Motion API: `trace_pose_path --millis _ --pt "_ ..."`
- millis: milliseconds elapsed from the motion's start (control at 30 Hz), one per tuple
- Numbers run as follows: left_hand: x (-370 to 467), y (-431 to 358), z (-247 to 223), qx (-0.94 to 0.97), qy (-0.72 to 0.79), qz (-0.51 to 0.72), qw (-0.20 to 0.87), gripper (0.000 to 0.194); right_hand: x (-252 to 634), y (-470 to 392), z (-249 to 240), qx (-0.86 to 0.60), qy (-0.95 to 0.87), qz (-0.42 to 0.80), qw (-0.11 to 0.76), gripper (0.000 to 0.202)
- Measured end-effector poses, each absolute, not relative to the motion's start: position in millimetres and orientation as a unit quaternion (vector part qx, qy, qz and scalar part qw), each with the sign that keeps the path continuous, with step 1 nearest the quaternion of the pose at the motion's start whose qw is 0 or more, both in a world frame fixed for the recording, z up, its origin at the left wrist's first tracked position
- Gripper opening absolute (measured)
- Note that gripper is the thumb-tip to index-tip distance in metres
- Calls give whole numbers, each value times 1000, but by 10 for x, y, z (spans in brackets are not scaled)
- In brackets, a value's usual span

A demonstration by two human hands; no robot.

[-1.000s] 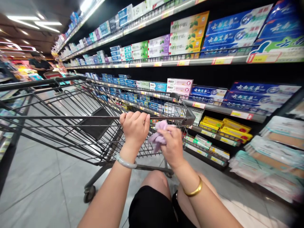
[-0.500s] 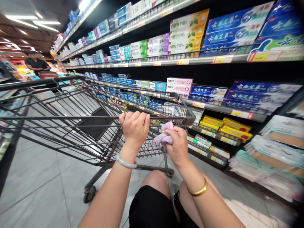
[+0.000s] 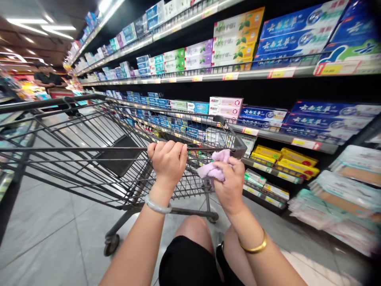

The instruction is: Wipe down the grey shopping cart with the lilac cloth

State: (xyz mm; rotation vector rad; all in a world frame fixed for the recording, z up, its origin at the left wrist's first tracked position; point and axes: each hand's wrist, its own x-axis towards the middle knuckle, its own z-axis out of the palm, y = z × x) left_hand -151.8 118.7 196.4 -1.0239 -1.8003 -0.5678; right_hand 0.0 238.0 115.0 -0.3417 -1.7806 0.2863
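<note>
A dark wire shopping cart stands across the view in front of me. My left hand is closed round the cart's upper rail, a pale bangle on its wrist. To its right, my right hand pinches a crumpled lilac cloth beside the cart's corner. The cloth hangs out to the left of the fingers, just below the rail. A gold bangle circles the right wrist.
Shelves with boxed goods run along the right side. Packaged items stick out at the lower right. Another person stands farther down the aisle at the left, behind a red object. Grey tiles cover the floor.
My right hand has moved a little to the right with the lilac cloth. My left hand stays on the rail. The person in the distance has shifted slightly to the right.
</note>
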Motion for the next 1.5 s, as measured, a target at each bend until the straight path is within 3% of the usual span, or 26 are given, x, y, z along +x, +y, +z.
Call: trace_pose_path --millis 167,400,600,767,967,1200,1500 --pt "-1539 1210 1953 -420 -727 -246 484 30 -118 2273 987 -113 -860 134 479 34" --pt "-1544 1191 1945 -423 -722 -235 494 29 61 2472 1087 -168 -797 121 567 31" --pt "-1554 1211 1929 -420 -729 -257 475 29 36 2417 1062 -169 -848 143 481 29" --pt "-1565 1231 1939 -419 -724 -260 482 33 98 2484 1070 -199 -815 136 528 32" --pt "-1584 1242 1937 -422 -712 -269 492 32 36 2358 991 -176 -852 127 477 29" --pt "-1596 1236 1934 -425 -709 -264 497 32 209 2555 1196 -191 -751 91 625 28" --pt "-1598 1246 1924 -423 -707 -259 504 32 138 2549 1077 -214 -826 113 509 25"
